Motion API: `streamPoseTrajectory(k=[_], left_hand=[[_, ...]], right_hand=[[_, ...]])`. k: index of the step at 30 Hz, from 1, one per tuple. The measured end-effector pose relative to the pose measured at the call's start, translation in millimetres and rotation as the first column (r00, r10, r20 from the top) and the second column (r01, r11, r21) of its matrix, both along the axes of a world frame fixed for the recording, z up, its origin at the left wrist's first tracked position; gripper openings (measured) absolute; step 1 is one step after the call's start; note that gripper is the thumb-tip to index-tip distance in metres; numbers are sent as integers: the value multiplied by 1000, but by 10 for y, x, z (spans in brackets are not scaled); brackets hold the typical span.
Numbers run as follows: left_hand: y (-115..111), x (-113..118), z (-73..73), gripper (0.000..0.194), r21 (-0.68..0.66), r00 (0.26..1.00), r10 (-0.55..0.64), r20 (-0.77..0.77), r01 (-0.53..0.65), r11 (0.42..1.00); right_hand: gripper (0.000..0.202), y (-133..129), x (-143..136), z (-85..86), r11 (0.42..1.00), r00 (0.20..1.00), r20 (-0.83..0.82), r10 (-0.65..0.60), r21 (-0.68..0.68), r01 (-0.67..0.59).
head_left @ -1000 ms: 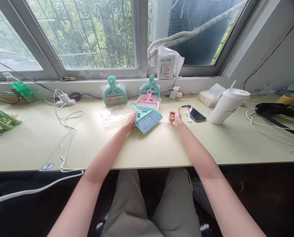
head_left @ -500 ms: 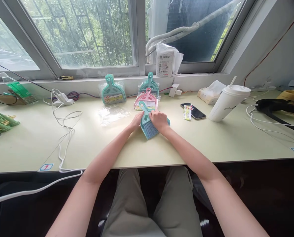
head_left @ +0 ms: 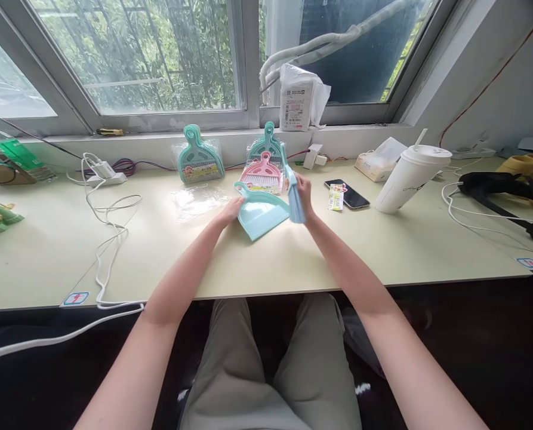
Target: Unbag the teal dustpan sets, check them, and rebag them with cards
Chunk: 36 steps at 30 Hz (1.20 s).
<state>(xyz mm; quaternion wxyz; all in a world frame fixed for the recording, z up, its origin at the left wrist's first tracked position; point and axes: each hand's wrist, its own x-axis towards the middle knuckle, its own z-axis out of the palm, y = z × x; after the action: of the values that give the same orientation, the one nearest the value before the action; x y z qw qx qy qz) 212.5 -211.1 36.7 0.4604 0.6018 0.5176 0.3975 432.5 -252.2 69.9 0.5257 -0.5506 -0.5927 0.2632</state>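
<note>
My left hand (head_left: 234, 209) is closed on the left side of a light teal dustpan (head_left: 264, 214), near its handle. The pan's hollow faces up and its wide edge points toward me and to the right. In my right hand (head_left: 304, 194) a small teal brush (head_left: 295, 197) is held upright, bristles down, just right of the pan. Behind them lies a pink dustpan and brush set (head_left: 262, 174) in clear wrapping. Two more teal sets stand against the wall, one a wrapped teal set (head_left: 200, 156) at left, the other a teal set (head_left: 268, 143) behind the pink one.
Clear plastic wrapping (head_left: 194, 203) lies left of the pan. To the right are a phone (head_left: 358, 197) with a small label card (head_left: 336, 197), a tissue box (head_left: 373, 166) and a white lidded cup (head_left: 407, 179). White cables (head_left: 109, 239) run down the table's left part.
The brush has come away from the dustpan and moved right in my right hand, turning upright. The pan's inside now shows, with my left hand still on it.
</note>
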Motion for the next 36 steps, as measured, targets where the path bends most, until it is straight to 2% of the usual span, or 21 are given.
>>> streamPoseTrajectory(k=[1,3,6,8,10,12,14,15,19,24,28,30,32,34,36], left_hand=[[19,-34,2,25,30,997,31,-67,-29,999],[25,-85,15,30,120,971,80,-224,-54,991],[-27,-106,40,37,272,906,192,-378,-90,958],[-63,-100,49,35,330,890,234,-391,-102,939],[-79,-98,56,32,344,847,240,-474,-72,936],[-78,-108,68,28,338,733,230,-640,0,941],[-71,-126,84,30,320,593,218,-775,72,945],[-69,-136,92,32,313,548,212,-809,95,945],[-69,-175,111,31,302,502,190,-843,150,941],[-62,-205,105,28,342,481,235,-844,148,928],[-59,-211,102,32,357,498,258,-828,112,927],[-64,-204,101,35,340,547,230,-805,108,934],[-76,-188,102,38,237,670,87,-737,136,962],[-97,-159,113,41,71,797,-157,-583,243,968],[-127,-122,141,41,-50,821,-396,-412,414,909]], right_hand=[[47,4,105,58,998,998,36,-43,52,41],[45,22,326,107,980,933,328,-146,180,90],[41,69,584,11,985,714,678,-171,111,130],[38,96,670,-98,983,554,822,-132,35,183],[38,105,698,-176,978,416,907,-64,-25,205],[41,97,694,-201,979,319,948,-4,-62,196],[42,79,682,-186,980,268,963,23,-74,183],[42,69,678,-173,980,257,966,26,-75,182],[38,54,688,-152,978,277,960,34,-89,189],[39,89,710,-189,966,392,918,57,-150,211],[32,101,682,-180,947,435,894,109,-226,227],[31,105,671,-166,937,445,889,106,-239,255],[31,112,674,-152,937,480,876,42,-202,287],[32,121,683,-137,944,555,830,-56,-136,299],[31,119,671,-124,966,650,755,-86,-97,240]])
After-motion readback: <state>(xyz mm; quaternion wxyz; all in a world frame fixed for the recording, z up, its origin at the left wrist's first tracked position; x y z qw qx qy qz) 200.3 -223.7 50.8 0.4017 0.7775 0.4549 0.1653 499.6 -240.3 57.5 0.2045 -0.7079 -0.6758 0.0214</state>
